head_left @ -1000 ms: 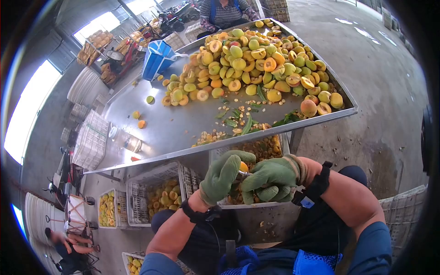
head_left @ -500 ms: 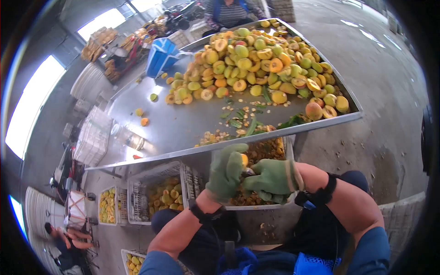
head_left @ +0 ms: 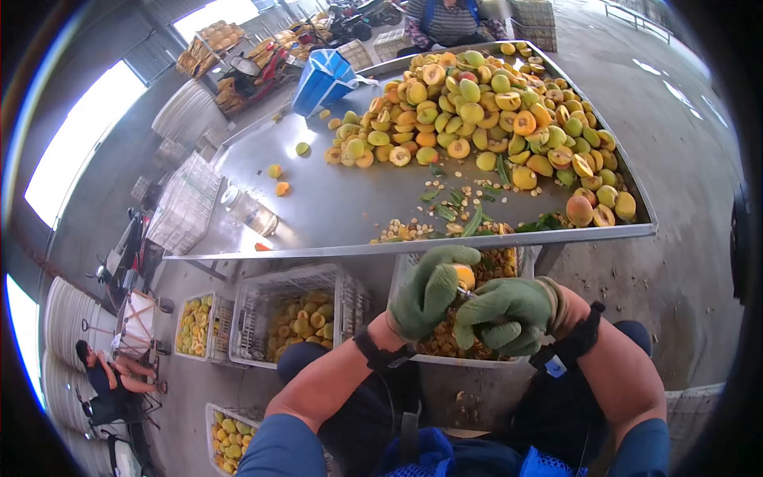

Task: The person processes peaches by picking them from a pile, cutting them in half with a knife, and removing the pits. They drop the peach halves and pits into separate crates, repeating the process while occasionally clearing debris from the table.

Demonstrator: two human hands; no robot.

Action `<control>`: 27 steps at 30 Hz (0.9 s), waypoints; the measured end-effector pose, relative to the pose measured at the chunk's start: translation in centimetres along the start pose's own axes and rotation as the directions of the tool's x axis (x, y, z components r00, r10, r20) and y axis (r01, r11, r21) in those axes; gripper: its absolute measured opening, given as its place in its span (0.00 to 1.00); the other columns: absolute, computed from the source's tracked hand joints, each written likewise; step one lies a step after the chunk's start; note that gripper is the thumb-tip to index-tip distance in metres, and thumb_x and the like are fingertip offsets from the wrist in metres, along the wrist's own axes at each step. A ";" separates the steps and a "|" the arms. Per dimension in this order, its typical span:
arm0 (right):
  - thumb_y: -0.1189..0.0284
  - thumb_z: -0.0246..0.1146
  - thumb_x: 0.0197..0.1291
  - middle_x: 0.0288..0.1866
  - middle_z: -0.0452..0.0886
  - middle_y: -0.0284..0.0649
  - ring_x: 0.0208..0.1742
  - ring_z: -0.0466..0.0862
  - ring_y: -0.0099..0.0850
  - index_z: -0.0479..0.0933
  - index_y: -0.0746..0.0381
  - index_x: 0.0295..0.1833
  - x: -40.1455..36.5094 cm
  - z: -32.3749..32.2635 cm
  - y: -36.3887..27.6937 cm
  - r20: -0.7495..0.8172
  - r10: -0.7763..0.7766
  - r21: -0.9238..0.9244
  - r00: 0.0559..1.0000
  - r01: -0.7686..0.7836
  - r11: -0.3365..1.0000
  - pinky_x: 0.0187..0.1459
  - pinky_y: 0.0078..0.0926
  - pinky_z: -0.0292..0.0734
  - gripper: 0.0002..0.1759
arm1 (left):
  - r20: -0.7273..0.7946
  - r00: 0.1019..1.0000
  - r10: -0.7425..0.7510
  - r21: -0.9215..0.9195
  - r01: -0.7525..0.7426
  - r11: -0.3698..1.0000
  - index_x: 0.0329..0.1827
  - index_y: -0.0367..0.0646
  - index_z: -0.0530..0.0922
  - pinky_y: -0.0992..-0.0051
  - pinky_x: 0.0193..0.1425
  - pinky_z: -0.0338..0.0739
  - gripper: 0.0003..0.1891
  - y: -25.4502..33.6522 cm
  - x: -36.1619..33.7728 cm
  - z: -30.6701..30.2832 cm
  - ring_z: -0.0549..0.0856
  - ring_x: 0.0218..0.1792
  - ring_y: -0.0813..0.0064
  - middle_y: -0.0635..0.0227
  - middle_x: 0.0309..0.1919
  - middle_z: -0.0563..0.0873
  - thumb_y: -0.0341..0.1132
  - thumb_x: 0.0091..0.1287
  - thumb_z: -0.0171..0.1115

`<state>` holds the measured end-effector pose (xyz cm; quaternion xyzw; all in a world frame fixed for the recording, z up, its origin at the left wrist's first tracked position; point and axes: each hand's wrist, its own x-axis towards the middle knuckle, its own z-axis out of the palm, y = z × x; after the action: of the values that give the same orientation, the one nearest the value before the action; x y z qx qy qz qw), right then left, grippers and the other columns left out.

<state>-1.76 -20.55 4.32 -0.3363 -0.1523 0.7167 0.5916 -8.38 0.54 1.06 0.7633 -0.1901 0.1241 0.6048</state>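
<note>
My left hand point(head_left: 433, 296), in a green glove, is closed around an orange-yellow peach piece point(head_left: 464, 276). My right hand point(head_left: 510, 315), gloved too, grips a small metal tool point(head_left: 467, 293) with its tip at the fruit; most of the tool is hidden by the fingers. Both hands hang above a white crate point(head_left: 469, 359) of peach scraps, just below the near edge of a metal table point(head_left: 334, 211). On that table lies a large heap of whole and halved peaches point(head_left: 477, 111), with loose pits point(head_left: 409, 230) and green leaves point(head_left: 474, 220) nearer to me.
To the left stand a crate of peaches point(head_left: 340, 310) and a smaller one point(head_left: 214, 350). A clear jar point(head_left: 250, 213) and a blue container point(head_left: 324, 82) are on the table. One person point(head_left: 449, 24) is across the table; another person point(head_left: 111, 374) sits at far left.
The view has shifted, so the table and crates appear further right. Both hands stay over the scrap crate, still holding the peach piece and tool, which now show more plainly.
</note>
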 end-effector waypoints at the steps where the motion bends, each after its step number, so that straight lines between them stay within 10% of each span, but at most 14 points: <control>1: 0.62 0.59 0.76 0.23 0.78 0.31 0.15 0.73 0.16 0.83 0.68 0.53 0.4 -0.5 0.5 0.104 -0.009 0.090 0.995 -0.001 0.996 0.14 0.14 0.66 0.19 | -0.036 0.998 -0.057 -0.072 0.054 0.996 0.64 0.37 0.77 0.70 0.54 0.82 0.27 0.1 -0.3 0.4 0.87 0.47 0.72 0.61 0.49 0.88 0.54 0.83 0.48; 3: 0.62 0.58 0.77 0.21 0.77 0.30 0.14 0.72 0.15 0.81 0.70 0.55 1.2 -1.6 1.2 0.302 -0.052 0.257 0.952 -0.029 0.966 0.13 0.14 0.66 0.19 | -0.055 0.981 -0.184 -0.258 0.164 0.952 0.64 0.38 0.76 0.71 0.54 0.81 0.23 0.9 -0.4 0.6 0.85 0.44 0.74 0.65 0.48 0.86 0.49 0.84 0.48; 6: 0.62 0.55 0.79 0.16 0.71 0.28 0.11 0.69 0.15 0.79 0.73 0.53 1.4 -1.2 3.3 -0.043 -0.208 0.276 0.977 0.211 0.938 0.09 0.14 0.62 0.21 | -0.140 0.894 -0.427 -0.650 0.243 0.720 0.64 0.39 0.77 0.75 0.43 0.83 0.32 1.1 0.1 0.8 0.85 0.34 0.77 0.64 0.39 0.86 0.60 0.83 0.42; 10: 0.49 0.53 0.79 0.14 0.70 0.28 0.11 0.69 0.17 0.82 0.73 0.46 0.3 -0.7 1.3 0.078 -0.095 0.071 0.992 0.089 0.993 0.10 0.15 0.63 0.33 | -0.176 0.849 -0.498 -0.563 0.328 0.759 0.64 0.39 0.77 0.80 0.27 0.77 0.39 1.5 0.3 -2.3 0.81 0.24 0.79 0.66 0.31 0.86 0.69 0.80 0.37; 17: 0.35 0.49 0.72 0.17 0.71 0.29 0.13 0.68 0.22 0.85 0.65 0.41 1.4 1.1 1.9 -0.399 -0.023 -0.311 0.917 -0.111 0.944 0.14 0.22 0.64 0.41 | -0.205 0.832 -0.515 -0.584 0.318 0.747 0.64 0.38 0.78 0.80 0.23 0.77 0.41 1.1 -2.3 -5.3 0.81 0.21 0.78 0.65 0.29 0.86 0.71 0.78 0.39; 23: 0.38 0.52 0.72 0.21 0.77 0.38 0.16 0.78 0.30 0.84 0.68 0.44 3.1 2.5 2.2 -0.616 -0.178 -0.590 0.767 -0.300 0.750 0.20 0.31 0.76 0.39 | -0.232 0.765 -0.601 -0.049 0.608 0.792 0.62 0.40 0.80 0.75 0.30 0.81 0.35 2.7 -5.8 -11.7 0.86 0.28 0.75 0.64 0.32 0.88 0.65 0.79 0.46; 24: 0.39 0.54 0.71 0.22 0.78 0.39 0.18 0.80 0.31 0.83 0.68 0.44 3.5 1.9 2.5 -0.614 -0.196 -0.638 0.764 -0.336 0.693 0.22 0.32 0.78 0.37 | -0.166 0.955 -0.244 0.568 0.295 0.768 0.62 0.39 0.81 0.71 0.39 0.83 0.33 1.2 -6.9 -14.8 0.87 0.35 0.71 0.62 0.34 0.88 0.63 0.79 0.49; 26: 0.41 0.57 0.70 0.32 0.87 0.48 0.37 0.89 0.36 0.84 0.69 0.46 3.2 3.2 2.0 -0.634 -0.200 -0.676 0.747 -0.410 0.612 0.45 0.36 0.82 0.36 | -0.133 0.941 -0.310 0.850 0.270 0.453 0.59 0.39 0.82 0.64 0.54 0.82 0.30 1.8 -7.9 -18.7 0.88 0.48 0.63 0.58 0.40 0.89 0.59 0.77 0.53; 27: 0.43 0.58 0.69 0.33 0.88 0.48 0.38 0.89 0.37 0.84 0.68 0.49 2.8 3.9 1.8 -0.609 -0.257 -0.718 0.750 -0.383 0.581 0.46 0.36 0.82 0.35 | -0.300 0.703 -0.645 0.664 0.640 0.388 0.58 0.38 0.83 0.62 0.61 0.80 0.29 3.7 -8.0 -19.6 0.87 0.54 0.59 0.56 0.44 0.90 0.58 0.76 0.55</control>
<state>-5.92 -17.64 5.18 -0.8020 -0.2304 0.4207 0.3558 -16.34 19.93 5.60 0.9495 0.1832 -0.0570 0.2481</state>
